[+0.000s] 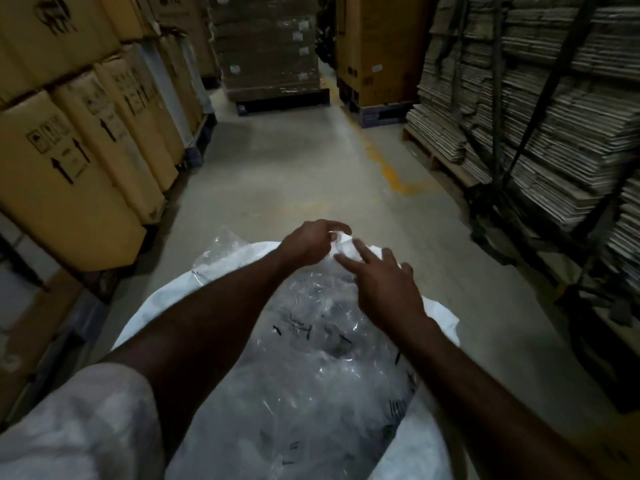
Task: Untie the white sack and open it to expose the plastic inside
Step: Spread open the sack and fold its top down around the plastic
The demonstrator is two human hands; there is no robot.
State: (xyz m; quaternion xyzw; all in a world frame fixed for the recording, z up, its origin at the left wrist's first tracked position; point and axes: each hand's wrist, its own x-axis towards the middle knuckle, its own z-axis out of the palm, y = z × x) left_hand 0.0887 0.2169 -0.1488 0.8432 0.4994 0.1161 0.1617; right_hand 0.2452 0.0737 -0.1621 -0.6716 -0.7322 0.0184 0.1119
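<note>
The white sack (429,317) sits on the concrete floor (311,161) at six o'clock, mouth open over clear plastic (311,358). The left hand (311,242) pinches its far rim; the right hand (384,289) hovers splayed. Cardboard boxes (69,168) stand at nine o'clock, flattened cartons (554,133) at three.

Dim warehouse light, no lamp in view. Floor (304,161) mid-frame brightest, pale grey; right side sinks into deep shadow. Small glints on crumpled plastic (311,341). Strong wide-angle bending at edges (carton stacks (69,133) lean inward). Overall soft; sleeve (79,427) at lower left blurred, print on plastic unreadable.
</note>
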